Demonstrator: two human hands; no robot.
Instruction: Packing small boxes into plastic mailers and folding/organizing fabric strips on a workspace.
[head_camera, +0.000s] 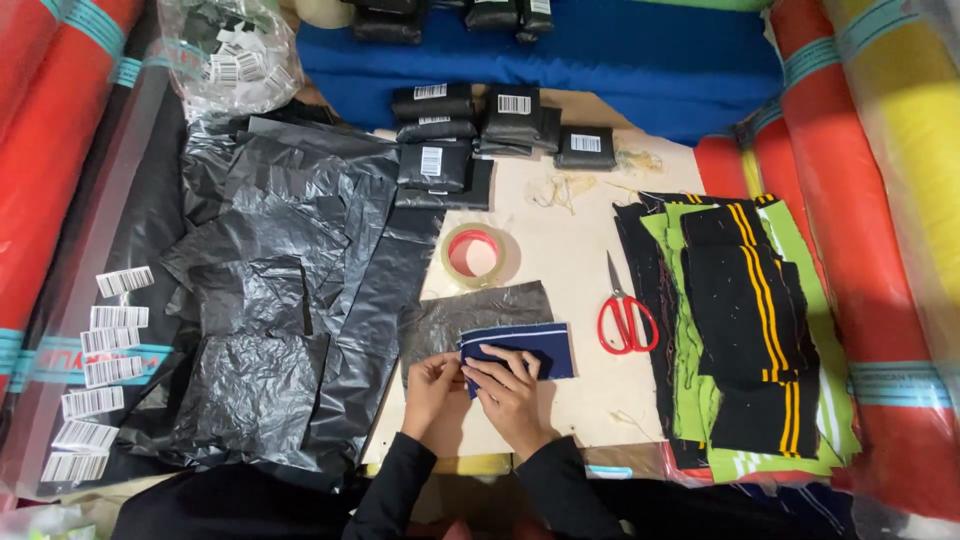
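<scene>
Your left hand pinches the near left corner of a folded piece of navy blue knit fabric with a thin white stripe, fingers closed on its edge. Your right hand lies flat on the same piece, fingers spread and pressing it down, not gripping. The fabric sits at about 1 o'clock from your left hand and runs out toward 1 o'clock from under your right fingertips. It rests half on a small dark grey plastic bag, which spreads toward 11 o'clock from the fabric on the pale wooden table.

At 12 o'clock from the fabric lies a roll of clear tape with a red core. At 3 o'clock, near but apart, lie red-handled scissors, blades pointing to 12. Beyond them, also at 3 o'clock, is a stack of black knit pieces with yellow stripes on green ones. At 9 o'clock a heap of black plastic bags covers the table's left side. At 12 o'clock, farther off, sit packed black parcels with white labels.
</scene>
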